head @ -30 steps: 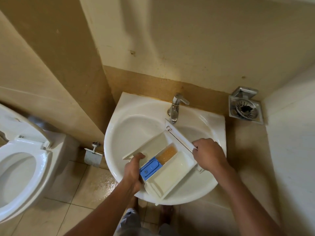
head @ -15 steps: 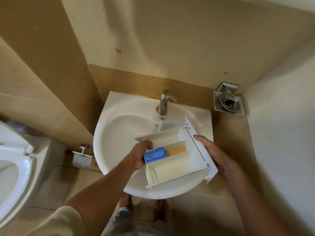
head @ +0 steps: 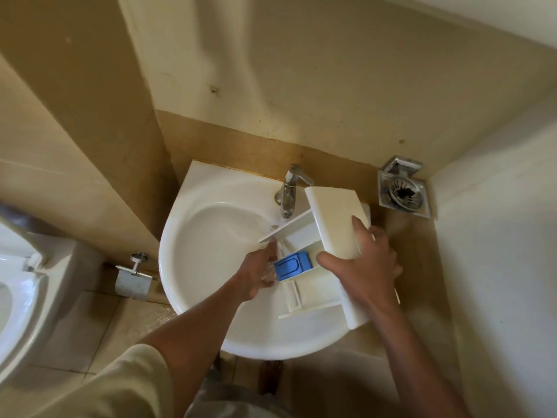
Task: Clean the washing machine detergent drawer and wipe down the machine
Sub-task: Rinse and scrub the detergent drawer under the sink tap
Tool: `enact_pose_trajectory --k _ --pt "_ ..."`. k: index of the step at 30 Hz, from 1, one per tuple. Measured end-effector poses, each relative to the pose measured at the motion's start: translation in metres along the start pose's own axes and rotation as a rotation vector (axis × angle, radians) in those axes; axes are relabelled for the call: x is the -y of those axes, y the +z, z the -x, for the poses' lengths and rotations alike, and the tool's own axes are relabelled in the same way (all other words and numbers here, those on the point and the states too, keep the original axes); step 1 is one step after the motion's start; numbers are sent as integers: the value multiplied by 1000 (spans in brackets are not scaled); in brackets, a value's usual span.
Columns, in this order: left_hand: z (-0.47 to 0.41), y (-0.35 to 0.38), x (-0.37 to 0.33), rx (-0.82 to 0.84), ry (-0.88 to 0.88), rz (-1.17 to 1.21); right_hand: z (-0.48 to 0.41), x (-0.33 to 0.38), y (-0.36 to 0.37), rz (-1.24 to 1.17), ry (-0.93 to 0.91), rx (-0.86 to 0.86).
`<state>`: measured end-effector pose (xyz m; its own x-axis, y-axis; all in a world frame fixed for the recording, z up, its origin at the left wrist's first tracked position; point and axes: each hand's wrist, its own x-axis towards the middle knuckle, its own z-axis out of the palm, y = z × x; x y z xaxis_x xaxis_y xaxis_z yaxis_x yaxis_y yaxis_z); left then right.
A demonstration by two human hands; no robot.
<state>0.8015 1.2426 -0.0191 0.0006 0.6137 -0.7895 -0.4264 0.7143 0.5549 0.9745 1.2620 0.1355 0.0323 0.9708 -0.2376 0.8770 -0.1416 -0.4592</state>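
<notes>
The white detergent drawer (head: 331,218) is held over the white sink (head: 211,236), tilted with its front panel up and to the right. A blue insert (head: 291,265) sits in its left compartment. My right hand (head: 364,267) grips the front panel from the right. My left hand (head: 260,273) holds the drawer's left side beside the blue insert, and water seems to run over its fingers. The chrome tap (head: 289,191) stands just behind the drawer, with water running from its spout.
A toilet (head: 27,291) stands at the left. A metal paper holder (head: 134,279) hangs on the wall between toilet and sink. A floor drain grate (head: 402,194) lies to the right of the sink. Walls close in behind and at the right.
The drawer has tipped so its front panel faces up, and it has shifted right under the tap. My right hand moved onto the panel's face. Water now runs over my left hand.
</notes>
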Motion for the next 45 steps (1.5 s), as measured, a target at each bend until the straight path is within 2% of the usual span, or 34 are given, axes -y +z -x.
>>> enact_pose_trajectory --k 5,11,17,23,29,33,37,41,45 --pt "-7 0 -6 -100 35 -21 0 7 -1 84 -27 -44" --pt "-7 0 -8 -91 5 -63 3 10 -2 75 -37 -67" --pt "-3 0 -2 37 -45 -78 6 3 -2 59 -21 -97" --pt "2 5 -1 45 -17 -128 14 4 -1 115 -81 -176" --pt "13 12 -3 212 -12 -16 16 10 2 147 -98 -244" --pt "13 20 -4 22 73 -78 17 14 6 109 -97 -268" --pt "13 15 -7 -26 92 -115 15 10 7 48 -43 -228" --pt "14 12 -7 -121 130 -127 17 2 10 -154 131 -160" --pt "8 2 -7 -225 167 -154 35 -5 28 -460 334 -146"
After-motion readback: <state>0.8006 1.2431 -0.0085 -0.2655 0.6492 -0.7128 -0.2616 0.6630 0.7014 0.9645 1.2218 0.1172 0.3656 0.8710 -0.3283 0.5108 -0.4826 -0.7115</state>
